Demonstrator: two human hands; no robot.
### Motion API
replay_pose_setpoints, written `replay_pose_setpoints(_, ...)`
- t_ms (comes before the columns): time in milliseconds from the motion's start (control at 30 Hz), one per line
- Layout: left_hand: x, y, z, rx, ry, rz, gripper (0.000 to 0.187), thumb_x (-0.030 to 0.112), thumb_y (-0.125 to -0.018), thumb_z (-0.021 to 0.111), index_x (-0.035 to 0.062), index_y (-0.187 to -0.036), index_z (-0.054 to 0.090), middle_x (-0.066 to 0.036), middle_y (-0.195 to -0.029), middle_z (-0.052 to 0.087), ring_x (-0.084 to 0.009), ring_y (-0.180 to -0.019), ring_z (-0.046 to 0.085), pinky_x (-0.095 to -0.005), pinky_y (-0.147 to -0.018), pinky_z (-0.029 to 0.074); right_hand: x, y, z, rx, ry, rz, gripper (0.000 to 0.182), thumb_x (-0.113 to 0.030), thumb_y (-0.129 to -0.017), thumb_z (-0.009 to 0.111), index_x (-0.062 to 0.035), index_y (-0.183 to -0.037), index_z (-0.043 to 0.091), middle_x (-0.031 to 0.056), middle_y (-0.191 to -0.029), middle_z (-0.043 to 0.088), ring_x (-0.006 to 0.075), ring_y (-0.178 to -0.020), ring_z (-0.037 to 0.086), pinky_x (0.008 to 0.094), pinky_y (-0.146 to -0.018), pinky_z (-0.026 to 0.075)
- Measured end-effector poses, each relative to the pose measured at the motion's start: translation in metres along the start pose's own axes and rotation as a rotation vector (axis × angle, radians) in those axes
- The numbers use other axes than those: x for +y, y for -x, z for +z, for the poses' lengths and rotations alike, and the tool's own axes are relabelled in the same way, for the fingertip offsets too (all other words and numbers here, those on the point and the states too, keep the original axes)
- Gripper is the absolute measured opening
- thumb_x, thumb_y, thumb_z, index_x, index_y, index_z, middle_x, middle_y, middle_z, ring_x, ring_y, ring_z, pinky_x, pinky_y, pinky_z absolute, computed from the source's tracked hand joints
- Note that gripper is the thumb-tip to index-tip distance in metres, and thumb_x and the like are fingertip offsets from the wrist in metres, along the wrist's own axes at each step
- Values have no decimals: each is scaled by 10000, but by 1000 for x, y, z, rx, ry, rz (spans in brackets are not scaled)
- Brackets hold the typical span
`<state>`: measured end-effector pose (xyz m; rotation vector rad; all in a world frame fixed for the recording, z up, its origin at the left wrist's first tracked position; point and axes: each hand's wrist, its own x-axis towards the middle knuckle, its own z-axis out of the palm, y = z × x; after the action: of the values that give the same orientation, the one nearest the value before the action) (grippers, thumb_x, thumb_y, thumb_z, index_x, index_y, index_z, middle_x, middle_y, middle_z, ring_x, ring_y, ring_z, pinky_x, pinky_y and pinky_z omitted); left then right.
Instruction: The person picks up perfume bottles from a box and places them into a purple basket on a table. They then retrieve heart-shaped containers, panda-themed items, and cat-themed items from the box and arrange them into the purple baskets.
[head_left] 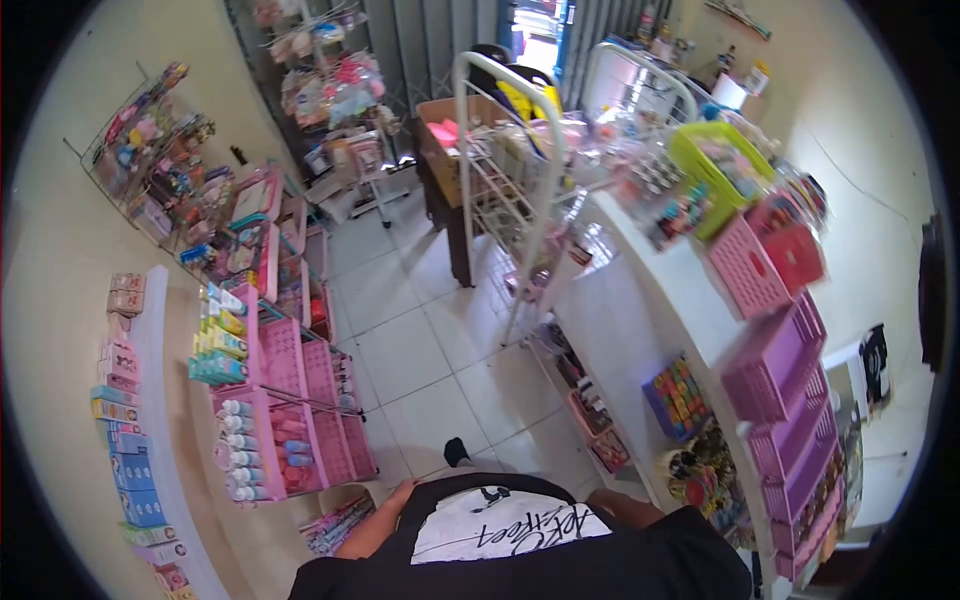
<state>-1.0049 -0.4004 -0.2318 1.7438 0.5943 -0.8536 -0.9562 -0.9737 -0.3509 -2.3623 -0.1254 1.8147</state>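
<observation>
My left hand is low beside my body, right at the hem of my black T-shirt. Its fingers are small and partly hidden, so I cannot tell whether they grip the cloth. On the other side, part of my right arm shows past the shirt, with the hand itself hidden. A dark-clad foot stands on the tiled floor. Left of me, a pink plastic rack carries white bottles, boxes and tubes.
A white counter on the right bears a green basket, a pink basket and purple baskets. A white wire rack stands ahead. Boxes line the left wall shelf. Tiled floor runs between.
</observation>
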Motion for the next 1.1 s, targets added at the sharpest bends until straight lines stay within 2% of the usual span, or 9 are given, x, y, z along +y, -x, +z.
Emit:
replay_pose_setpoints(33, 8, -2, -15, 98, -133, 70, 475, 419, -913, 610, 0, -1123, 689, -178, -1061, 712, -269, -1013, 667, -359, -899, 500, -18, -22, -23, 54, 414, -283, 438, -359, -892, 589, -20, -1145, 701, 237, -1142, 676, 382, -1090, 645, 455, -910, 521)
replay_pose_setpoints(267, 24, -40, -124, 170, -116, 44, 528, 436, -887, 622, -19, -1150, 679, -209, -1076, 708, -305, -1037, 671, -380, -914, 507, -277, 62, -238, 532, 248, -474, 350, -209, -801, 643, -61, -1117, 672, 181, -1058, 697, 354, -994, 674, 474, -869, 526)
replay_pose_setpoints(400, -16, -85, -166, 119, -127, -126, 482, 402, -880, 624, -23, -1093, 702, -171, -961, 723, -273, -899, 687, -376, -832, 521, -279, -2, -270, 154, -577, -152, 347, -274, -850, 665, -69, -1130, 674, 166, -1072, 701, 329, -967, 678, 418, -849, 528)
replay_pose_setpoints(500, 8, -101, -200, 111, -66, -152, 444, 386, -880, 620, -19, -1029, 725, -134, -846, 719, -239, -762, 673, -377, -735, 519, -250, -74, -277, 321, 37, -425, 311, -291, -856, 646, -28, -1004, 720, 146, -983, 718, 296, -947, 693, 446, -837, 541)
replay_pose_setpoints(567, 96, -79, -222, 141, 33, -273, 409, 369, -884, 602, -11, -938, 743, -134, -789, 708, -233, -701, 666, -383, -676, 511, -195, -172, -243, 179, -239, -359, 340, -310, -855, 654, -9, -997, 723, 143, -980, 719, 284, -951, 689, 442, -846, 538)
replay_pose_setpoints(667, 30, -175, -242, 128, 75, -265, 375, 327, -902, 574, -8, -916, 742, -163, -788, 705, -255, -757, 685, -406, -711, 515, -158, -203, -296, 26, -228, -319, 406, -341, -827, 682, -2, -1047, 721, 160, -1050, 713, 297, -1014, 667, 444, -910, 511)
replay_pose_setpoints(767, 121, -189, -313, 477, -180, -69, 444, 356, -949, 516, -21, -1115, 681, -226, -962, 708, -331, -975, 681, -442, -880, 492, -365, -147, -444, 385, -333, -392, 498, -459, -867, 601, -3, -1034, 708, 243, -1030, 691, 393, -965, 669, 470, -890, 502)
replay_pose_setpoints(833, 195, -198, -353, 456, -150, -184, 484, 397, -958, 513, -9, -1179, 656, -241, -1078, 687, -369, -1067, 650, -426, -933, 479, -433, -137, -516, 362, -429, -304, 414, -371, -921, 607, 25, -1013, 685, 170, -901, 706, 237, -742, 685, 379, -716, 538)
replay_pose_setpoints(1100, 247, -356, -485, 339, -7, 103, 542, 479, -942, 533, 1, -1157, 669, -198, -1086, 696, -317, -1082, 636, -364, -963, 457, -649, -63, -718, 345, -570, -879, 402, -331, -968, 619, 15, -1172, 631, 106, -1068, 680, 178, -951, 651, 336, -863, 514)
